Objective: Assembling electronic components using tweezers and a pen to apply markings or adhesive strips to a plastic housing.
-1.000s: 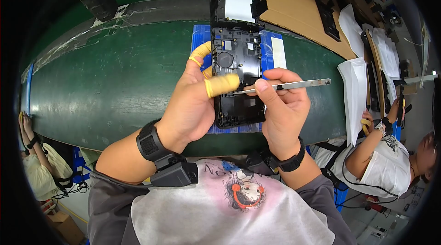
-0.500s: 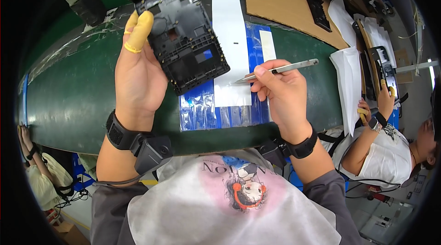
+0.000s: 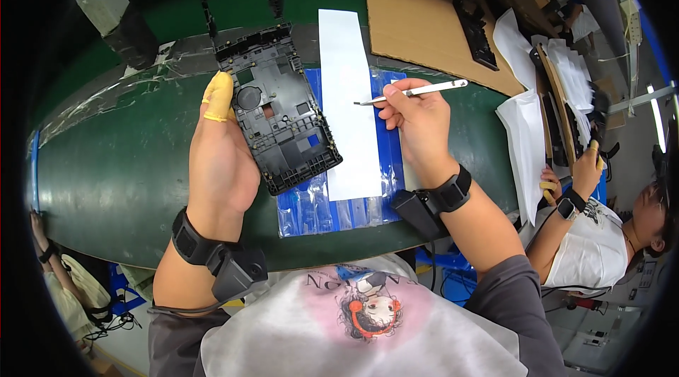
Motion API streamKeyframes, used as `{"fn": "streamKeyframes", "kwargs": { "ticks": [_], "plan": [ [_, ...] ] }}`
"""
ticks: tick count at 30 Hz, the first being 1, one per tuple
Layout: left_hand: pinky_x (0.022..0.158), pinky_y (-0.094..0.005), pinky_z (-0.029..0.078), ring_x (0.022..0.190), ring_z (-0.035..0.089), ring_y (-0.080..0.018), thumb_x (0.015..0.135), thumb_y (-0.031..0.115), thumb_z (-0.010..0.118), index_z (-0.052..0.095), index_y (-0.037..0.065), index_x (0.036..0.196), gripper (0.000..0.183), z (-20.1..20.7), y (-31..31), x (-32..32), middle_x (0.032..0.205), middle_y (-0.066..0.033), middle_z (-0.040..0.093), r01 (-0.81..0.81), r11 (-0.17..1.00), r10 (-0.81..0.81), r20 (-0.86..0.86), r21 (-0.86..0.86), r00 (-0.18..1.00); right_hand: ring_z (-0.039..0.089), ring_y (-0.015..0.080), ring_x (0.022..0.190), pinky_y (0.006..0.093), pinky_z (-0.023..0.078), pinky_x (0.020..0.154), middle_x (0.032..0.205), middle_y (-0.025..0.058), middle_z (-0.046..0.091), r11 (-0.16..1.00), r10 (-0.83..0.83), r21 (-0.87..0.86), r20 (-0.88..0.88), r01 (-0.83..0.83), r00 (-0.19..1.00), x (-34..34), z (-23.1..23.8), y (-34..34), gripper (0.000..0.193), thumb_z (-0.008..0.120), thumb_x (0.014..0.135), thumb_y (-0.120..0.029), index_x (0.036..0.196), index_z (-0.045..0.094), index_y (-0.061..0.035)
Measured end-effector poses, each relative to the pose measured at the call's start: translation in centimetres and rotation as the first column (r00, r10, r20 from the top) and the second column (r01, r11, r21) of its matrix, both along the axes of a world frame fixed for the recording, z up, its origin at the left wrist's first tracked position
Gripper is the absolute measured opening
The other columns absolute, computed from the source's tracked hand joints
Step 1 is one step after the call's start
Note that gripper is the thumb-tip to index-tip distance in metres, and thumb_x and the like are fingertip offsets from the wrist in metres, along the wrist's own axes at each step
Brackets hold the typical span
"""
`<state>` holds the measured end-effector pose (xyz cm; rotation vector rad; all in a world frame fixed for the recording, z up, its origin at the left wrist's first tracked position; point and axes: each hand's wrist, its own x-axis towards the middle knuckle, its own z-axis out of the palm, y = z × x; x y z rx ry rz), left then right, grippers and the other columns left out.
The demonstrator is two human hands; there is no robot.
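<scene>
Black edge of housing leaves room before tweezers.

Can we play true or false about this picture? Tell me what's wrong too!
1. The left hand has a yellow finger cover. True.
2. The left hand is empty. False: it holds a black plastic frame.
3. The right hand holds a slim silver tool. True.
4. The right hand wears a red glove. False: it is bare, with a black strap at the wrist.
5. A white sheet lies partly over a blue pad on the green table. True.
6. The sheet is round. False: it is long and narrow.
</scene>
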<state>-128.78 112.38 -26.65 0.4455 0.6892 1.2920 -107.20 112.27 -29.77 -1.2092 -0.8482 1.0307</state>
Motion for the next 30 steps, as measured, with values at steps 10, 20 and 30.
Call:
{"fn": "streamKeyframes", "kwargs": {
  "ticks": [10, 20, 30],
  "plan": [
    [0.077, -0.0338, 0.047, 0.091, 0.052, -0.0174, 0.088, 0.027, 0.041, 0.038, 0.009, 0.107, 0.027, 0.0, -0.1, 0.6, 0.103, -0.0071, 0.049, 0.066, 0.998, -0.066, 0.018, 0.000, 0.998, 0.053, 0.0099, 0.049, 0.0176, 0.037, 0.040, 0.065, 0.0114, 0.059, 1.000, -0.001, -0.028, 0.024, 0.002, 1.000, -0.3, 0.2, 0.4, 0.010, 0.059, 0.073, -0.002, 0.080, 0.052, 0.0028],
    [0.078, -0.0306, 0.044, 0.088, 0.053, -0.0150, 0.086, 0.022, 0.046, 0.040, 0.008, 0.108, 0.027, -0.7, -1.4, 1.6, 0.099, -0.0046, 0.052, 0.219, 0.975, -0.214, 0.120, -0.034, 0.970, 0.048, 0.0057, 0.048, 0.0150, 0.034, 0.041, 0.068, 0.0100, 0.059, 0.973, 0.228, 0.069, -0.127, -0.221, 0.965, -2.2, 4.8, -3.0, 0.012, 0.059, 0.074, -0.003, 0.083, 0.053, 0.0010],
    [0.080, -0.0311, 0.044, 0.096, 0.052, -0.0161, 0.088, 0.028, 0.039, 0.042, 0.010, 0.111, 0.030, 0.1, -2.5, 2.5, 0.106, -0.0055, 0.052, 0.280, 0.960, -0.277, 0.101, -0.021, 0.956, 0.059, 0.0145, 0.070, 0.0230, 0.048, 0.065, 0.079, 0.0107, 0.058, 0.977, 0.180, 0.143, -0.134, -0.161, 0.975, -5.0, 4.2, -5.1, 0.018, 0.057, 0.075, 0.002, 0.091, 0.050, 0.0044]
  ]
}}
